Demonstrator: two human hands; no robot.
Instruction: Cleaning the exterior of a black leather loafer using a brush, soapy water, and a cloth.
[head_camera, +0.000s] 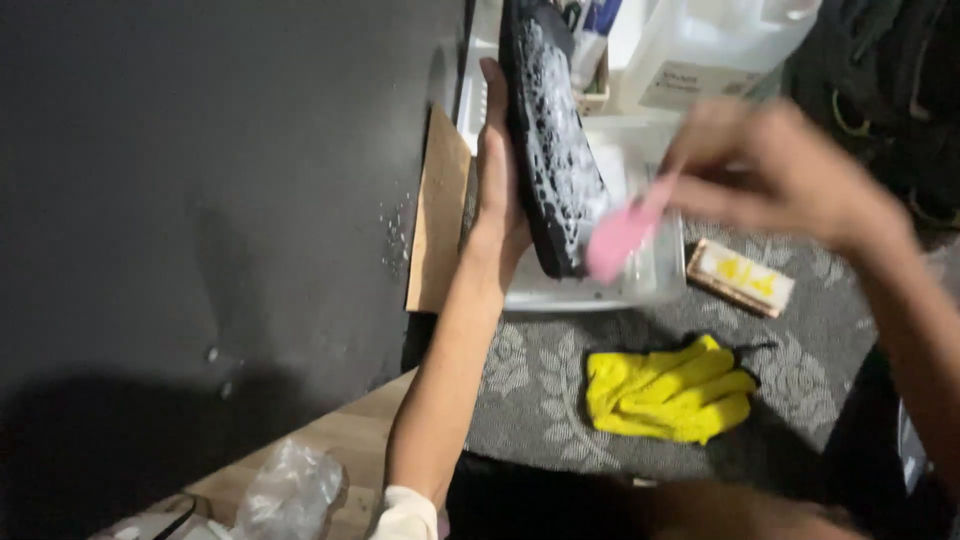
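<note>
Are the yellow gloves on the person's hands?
No. The yellow gloves lie on the grey patterned mat, while the bare left hand holds the soapy black shoe.

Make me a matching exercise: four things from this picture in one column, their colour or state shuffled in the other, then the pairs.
Things:
1. shoe
2. brush
3. gloves
4. tub

Descriptions:
A. yellow, lying on the grey patterned mat
B. black, covered in white foam, held in the left hand
C. clear plastic, under the shoe
D. pink, in the blurred right hand

Pairs: 1-B, 2-D, 3-A, 4-C
</note>
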